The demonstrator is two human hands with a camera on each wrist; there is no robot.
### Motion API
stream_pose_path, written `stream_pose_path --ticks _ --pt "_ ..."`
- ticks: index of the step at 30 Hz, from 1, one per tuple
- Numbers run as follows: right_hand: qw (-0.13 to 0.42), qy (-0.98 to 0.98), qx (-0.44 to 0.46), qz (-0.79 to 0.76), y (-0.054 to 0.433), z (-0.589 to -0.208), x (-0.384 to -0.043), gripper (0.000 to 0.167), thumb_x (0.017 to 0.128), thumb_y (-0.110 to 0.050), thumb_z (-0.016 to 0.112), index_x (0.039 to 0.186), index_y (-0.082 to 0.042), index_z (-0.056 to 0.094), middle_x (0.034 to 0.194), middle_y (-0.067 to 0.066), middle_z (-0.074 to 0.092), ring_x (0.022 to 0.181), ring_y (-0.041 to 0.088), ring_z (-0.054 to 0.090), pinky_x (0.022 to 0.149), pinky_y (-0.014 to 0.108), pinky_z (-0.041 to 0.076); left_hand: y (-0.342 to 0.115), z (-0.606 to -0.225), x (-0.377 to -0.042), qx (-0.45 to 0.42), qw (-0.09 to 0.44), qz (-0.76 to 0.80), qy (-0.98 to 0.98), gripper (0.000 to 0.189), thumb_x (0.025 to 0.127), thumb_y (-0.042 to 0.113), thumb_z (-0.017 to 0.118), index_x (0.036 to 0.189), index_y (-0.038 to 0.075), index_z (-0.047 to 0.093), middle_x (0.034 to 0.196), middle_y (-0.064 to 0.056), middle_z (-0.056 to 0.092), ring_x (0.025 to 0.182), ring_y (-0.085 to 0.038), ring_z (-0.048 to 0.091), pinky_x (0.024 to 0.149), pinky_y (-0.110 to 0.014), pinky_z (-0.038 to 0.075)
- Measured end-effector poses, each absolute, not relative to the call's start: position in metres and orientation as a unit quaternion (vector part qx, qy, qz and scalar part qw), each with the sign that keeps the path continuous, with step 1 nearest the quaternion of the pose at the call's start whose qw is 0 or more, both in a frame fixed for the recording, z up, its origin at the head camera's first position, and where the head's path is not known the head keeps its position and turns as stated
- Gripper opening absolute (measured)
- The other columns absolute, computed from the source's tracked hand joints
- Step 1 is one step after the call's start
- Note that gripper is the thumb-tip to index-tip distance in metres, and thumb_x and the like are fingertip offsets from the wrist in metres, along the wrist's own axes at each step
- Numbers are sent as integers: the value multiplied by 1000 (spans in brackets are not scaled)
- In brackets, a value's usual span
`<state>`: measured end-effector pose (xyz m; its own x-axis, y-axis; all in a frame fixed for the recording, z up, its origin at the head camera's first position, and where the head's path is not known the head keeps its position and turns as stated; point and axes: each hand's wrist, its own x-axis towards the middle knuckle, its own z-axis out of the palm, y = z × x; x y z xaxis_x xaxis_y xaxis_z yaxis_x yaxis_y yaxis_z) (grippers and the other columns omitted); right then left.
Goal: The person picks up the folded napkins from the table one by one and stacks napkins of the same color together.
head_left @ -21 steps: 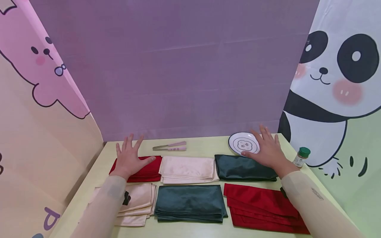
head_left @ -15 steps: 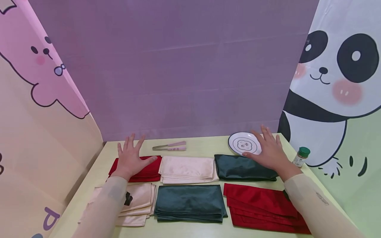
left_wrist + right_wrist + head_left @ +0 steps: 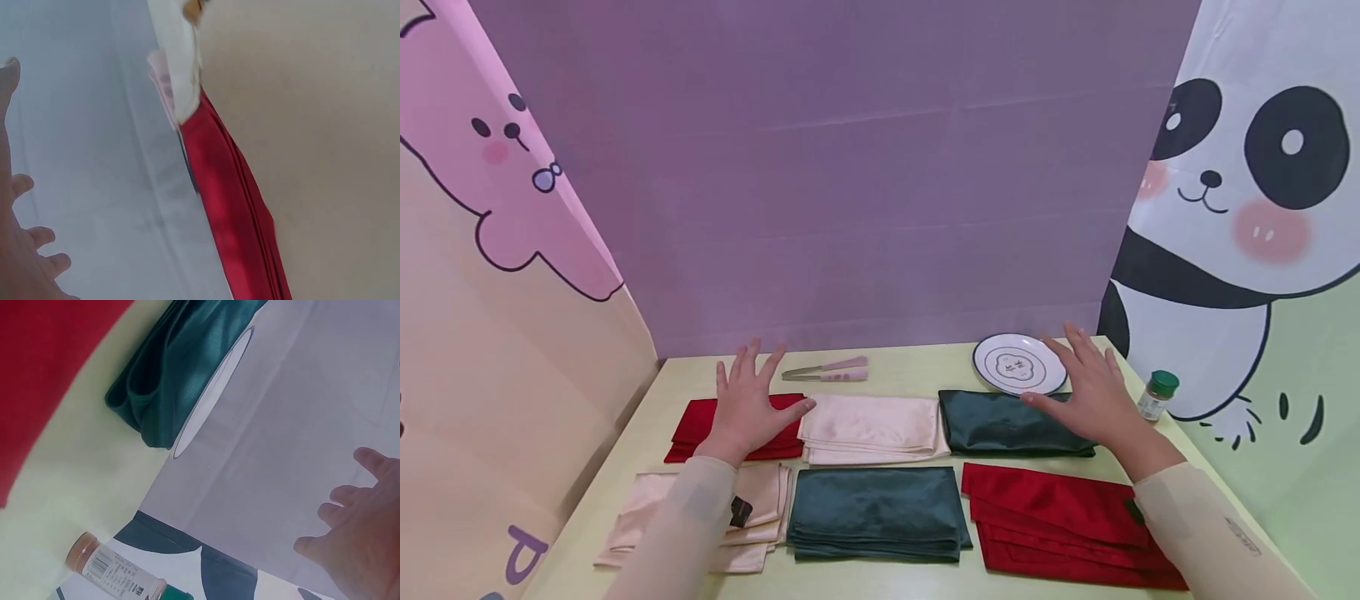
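Observation:
My left hand (image 3: 751,408) is held up with fingers spread over the back-left folded red cloth (image 3: 696,425), nothing in its grasp. My right hand (image 3: 1093,396) hovers, fingers apart, over the back-right folded dark green cloth (image 3: 1000,423), close to a white plate (image 3: 1000,346) with a dark rim. Between them lies a folded cream cloth (image 3: 872,425). In the front row are another cream cloth (image 3: 647,500), partly hidden by my left sleeve, a dark green cloth (image 3: 880,512) and a red cloth (image 3: 1052,525). The wrist views show both hands raised above the cloths.
Tongs (image 3: 827,371) with pink handles lie at the back of the pale yellow table (image 3: 910,367). A small seasoning bottle (image 3: 1157,396) with a green cap stands near the right edge. A purple wall (image 3: 880,208) rises directly behind; printed side walls flank the table.
Both hands have drifted a little to the right, still spread and raised. The cloths, plate, tongs and bottle stay where they were.

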<state>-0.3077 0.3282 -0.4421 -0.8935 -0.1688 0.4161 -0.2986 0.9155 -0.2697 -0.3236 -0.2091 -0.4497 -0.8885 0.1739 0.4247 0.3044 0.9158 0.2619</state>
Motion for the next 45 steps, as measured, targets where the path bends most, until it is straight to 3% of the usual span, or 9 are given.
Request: stream_pose_path --ticks 8,24,31,37,45 --pt "191 -959 127 166 334 -446 -294 106 82 -66 78 161 -9 36 170 25 17 158 44 8 122 70 -2 -191 -451 -316 -144 203 -165 -954 103 84 72 71 167 28 30 171 -16 18 156 -42 15 122 -70 3" --pt "165 -967 86 175 345 -446 -261 105 82 -65 80 159 -8 39 165 27 27 144 54 31 102 85 28 -148 -456 -301 -196 205 -200 -938 100 85 73 70 166 28 31 170 -7 25 152 -31 30 122 -63 19" --pt "177 -962 93 184 347 -443 -247 104 81 -60 83 158 -5 40 163 29 30 143 55 31 107 84 22 -130 -452 -291 -211 216 -220 -928 99 84 68 74 165 30 31 170 -8 27 150 -33 32 119 -67 23" --pt "196 -960 102 173 353 -447 -234 98 80 -56 86 152 -2 47 158 32 38 136 58 39 100 84 31 -117 -457 -285 -235 227 -253 -911 92 85 61 77 161 32 37 168 -8 31 149 -33 35 114 -69 29" --pt "159 -969 77 173 358 -452 -216 93 82 -57 84 149 -3 49 152 34 41 133 60 39 97 85 31 -98 -463 -274 -250 196 -261 -912 87 87 57 77 158 18 45 161 -8 41 140 -31 47 113 -62 36"
